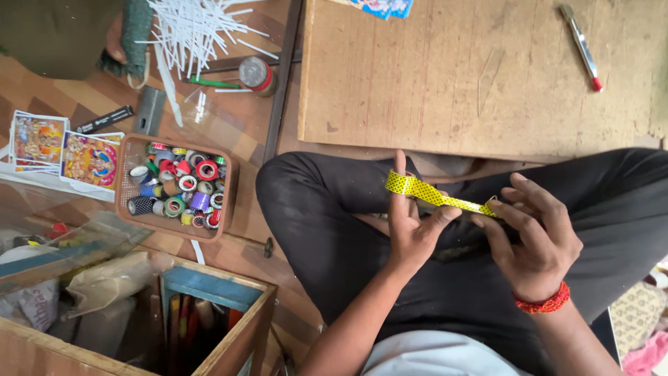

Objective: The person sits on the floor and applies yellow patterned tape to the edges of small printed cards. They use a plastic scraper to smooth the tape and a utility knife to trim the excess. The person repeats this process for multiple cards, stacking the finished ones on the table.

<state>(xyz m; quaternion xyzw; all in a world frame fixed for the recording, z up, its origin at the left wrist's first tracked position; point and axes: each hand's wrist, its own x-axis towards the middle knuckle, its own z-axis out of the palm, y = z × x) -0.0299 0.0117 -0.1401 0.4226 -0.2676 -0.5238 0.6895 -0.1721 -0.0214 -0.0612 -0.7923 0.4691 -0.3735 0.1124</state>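
Left hand (410, 223) and right hand (536, 244) each pinch an end of a shiny yellow dotted tape strip (435, 195), stretched taut over the lap; brown basket of tape rolls (229, 188) sits nearby.

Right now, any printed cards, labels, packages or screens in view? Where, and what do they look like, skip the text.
No screens.
Picture cards: far left on the floor, rectangular, white borders, orange, yellow and pink prints.
Printed sheet: top edge of the wooden board, blue with some pink, cut off.
Plastic bag: lower left by the wooden box, whitish, crumpled.
Yellow tape strip: between left hand and right hand, dotted pattern.
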